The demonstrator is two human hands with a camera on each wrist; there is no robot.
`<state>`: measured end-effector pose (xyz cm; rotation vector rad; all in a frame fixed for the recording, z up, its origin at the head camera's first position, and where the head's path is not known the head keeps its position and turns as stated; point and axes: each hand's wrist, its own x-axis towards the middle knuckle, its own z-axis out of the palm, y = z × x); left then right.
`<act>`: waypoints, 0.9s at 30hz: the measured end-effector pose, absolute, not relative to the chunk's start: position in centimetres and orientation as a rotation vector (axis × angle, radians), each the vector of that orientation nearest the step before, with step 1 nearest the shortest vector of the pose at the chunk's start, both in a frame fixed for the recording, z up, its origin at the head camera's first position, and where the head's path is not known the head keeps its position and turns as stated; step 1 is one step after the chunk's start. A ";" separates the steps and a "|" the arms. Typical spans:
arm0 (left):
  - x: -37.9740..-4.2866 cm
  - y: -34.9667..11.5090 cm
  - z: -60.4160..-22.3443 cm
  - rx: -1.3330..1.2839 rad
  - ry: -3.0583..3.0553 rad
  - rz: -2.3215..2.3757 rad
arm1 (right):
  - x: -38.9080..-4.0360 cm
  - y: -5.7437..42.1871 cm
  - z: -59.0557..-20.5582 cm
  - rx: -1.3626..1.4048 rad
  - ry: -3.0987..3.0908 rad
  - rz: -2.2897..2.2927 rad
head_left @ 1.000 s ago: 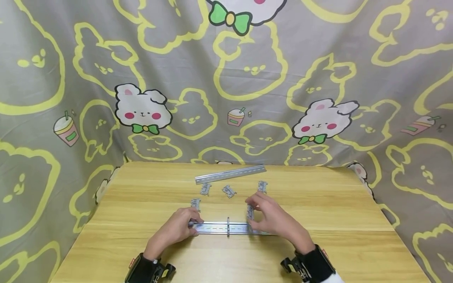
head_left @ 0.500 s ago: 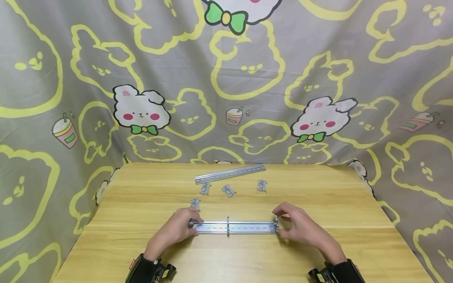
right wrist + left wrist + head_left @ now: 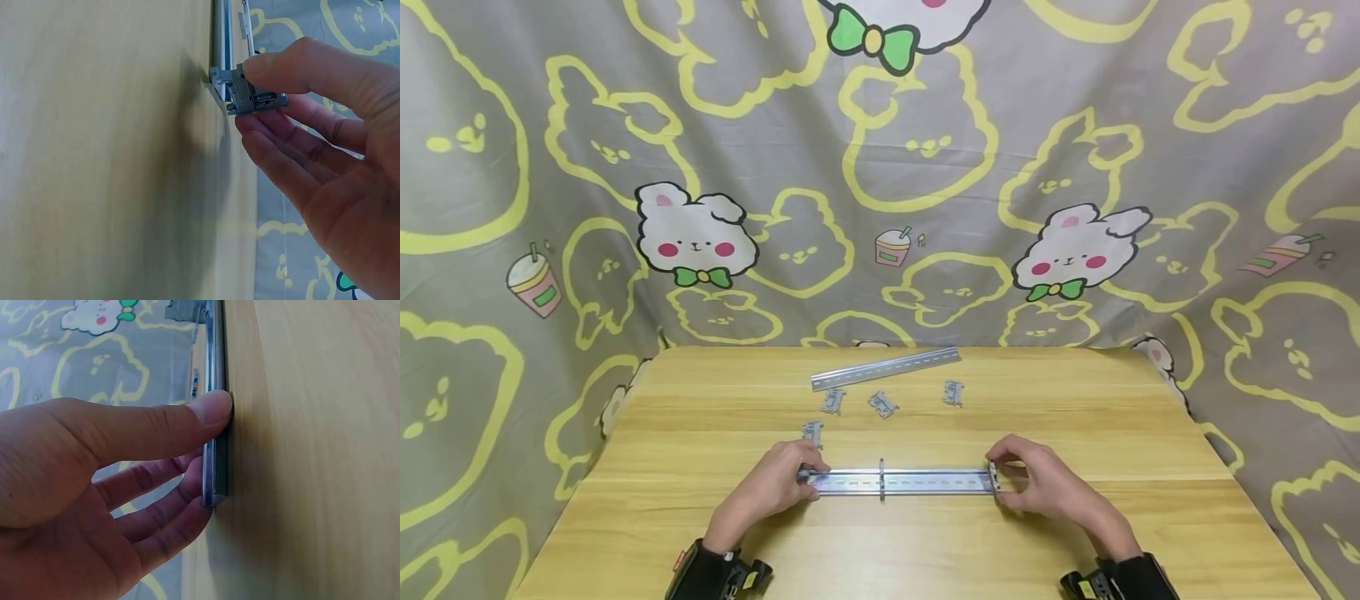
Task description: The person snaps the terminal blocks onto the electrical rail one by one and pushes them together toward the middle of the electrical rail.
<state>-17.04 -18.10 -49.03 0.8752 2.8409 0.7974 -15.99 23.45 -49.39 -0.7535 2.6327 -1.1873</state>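
Note:
A slotted metal DIN rail (image 3: 925, 482) lies left to right near the front of the table. My left hand (image 3: 786, 479) grips its left end; in the left wrist view the thumb presses one long edge and the curled fingers the other. At the right end, my right hand (image 3: 1045, 479) pinches a small grey terminal block (image 3: 247, 90) between thumb and fingers. That block stands across the rail's end, its foot right at the rail in the right wrist view. Another grey terminal block (image 3: 882, 480) stands upright across the rail, left of its middle.
Behind the hands lie several loose grey terminal blocks, among them one by the left hand (image 3: 812, 432) and one at the right (image 3: 953, 393). A second DIN rail (image 3: 886, 368) lies slanted at the back of the wooden table (image 3: 1112, 400). A patterned curtain (image 3: 820, 158) surrounds it.
My right hand has moved right with its terminal block, from over the rail's right part to its right end, then slightly further right. My left hand keeps its hold.

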 end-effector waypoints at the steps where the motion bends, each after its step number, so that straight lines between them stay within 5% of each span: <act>1: -17.0 -18.1 -49.0 0.862 2.839 0.798 | -16.0 23.4 -49.5 -0.749 2.629 -1.191; 27: -16.9 -18.2 -49.0 0.825 2.830 0.797 | -16.6 19.7 -50.2 -0.821 2.591 -1.254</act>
